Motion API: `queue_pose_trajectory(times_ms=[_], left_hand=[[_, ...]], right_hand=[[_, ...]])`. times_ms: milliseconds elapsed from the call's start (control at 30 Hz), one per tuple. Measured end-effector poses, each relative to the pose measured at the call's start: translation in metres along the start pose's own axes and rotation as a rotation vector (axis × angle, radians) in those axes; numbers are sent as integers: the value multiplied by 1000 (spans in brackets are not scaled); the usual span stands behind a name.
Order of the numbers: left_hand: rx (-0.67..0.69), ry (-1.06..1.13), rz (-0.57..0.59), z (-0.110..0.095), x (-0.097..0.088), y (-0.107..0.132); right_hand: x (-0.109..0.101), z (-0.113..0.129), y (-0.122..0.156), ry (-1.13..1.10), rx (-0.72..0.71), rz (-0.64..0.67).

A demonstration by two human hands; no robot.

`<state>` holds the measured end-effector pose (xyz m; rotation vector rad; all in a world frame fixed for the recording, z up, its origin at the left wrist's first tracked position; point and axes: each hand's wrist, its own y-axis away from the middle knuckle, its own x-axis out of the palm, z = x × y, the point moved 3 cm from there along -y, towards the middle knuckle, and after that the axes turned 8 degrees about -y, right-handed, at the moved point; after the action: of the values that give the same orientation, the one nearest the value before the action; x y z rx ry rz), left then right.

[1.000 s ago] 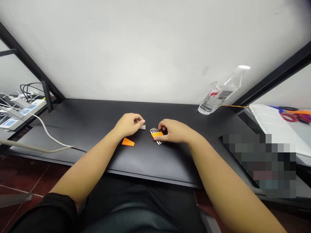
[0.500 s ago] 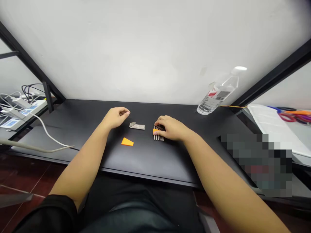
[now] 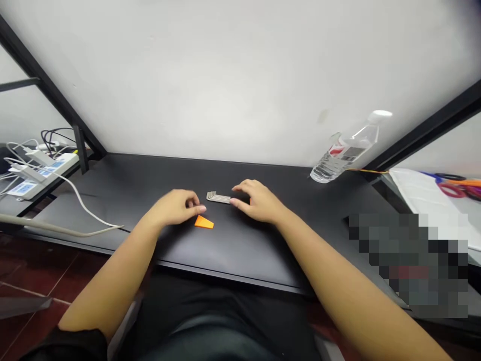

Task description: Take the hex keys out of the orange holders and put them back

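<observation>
The left hand (image 3: 178,207) is hovering low over the black tabletop (image 3: 225,250), its fingers curling with a small gap to the thumb; nothing is showing in its grasp. Its thumb tip is lying just beside a tapered orange piece (image 3: 204,222); contact cannot be determined. A row of L-shaped hex keys (image 3: 218,198) is lying flat between the hands, short bent ends facing the left hand. The right hand (image 3: 259,201) is standing at their straight ends, thumb and forefinger spreading apart, the thumb tip meeting or overlapping those ends. A sliver of orange (image 3: 250,200) is showing beside the right palm, mostly hidden. A clear water bottle (image 3: 343,152) is standing near the wall.
</observation>
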<state>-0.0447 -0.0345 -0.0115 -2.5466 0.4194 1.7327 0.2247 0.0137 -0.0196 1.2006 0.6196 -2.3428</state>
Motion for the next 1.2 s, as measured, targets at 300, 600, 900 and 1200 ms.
queue_pose_trajectory(times_ms=[300, 600, 900, 1200], left_hand=[[54, -127, 77, -21, 17, 14], [237, 59, -301, -46, -10, -54], [265, 164, -310, -27, 15, -56], [366, 92, -297, -44, 12, -46]], right_hand=[[31, 24, -43, 78, 169, 179], [11, 28, -15, 15, 157, 395], [8, 33, -7, 21, 15, 483], [-18, 42, -5, -184, -187, 76]])
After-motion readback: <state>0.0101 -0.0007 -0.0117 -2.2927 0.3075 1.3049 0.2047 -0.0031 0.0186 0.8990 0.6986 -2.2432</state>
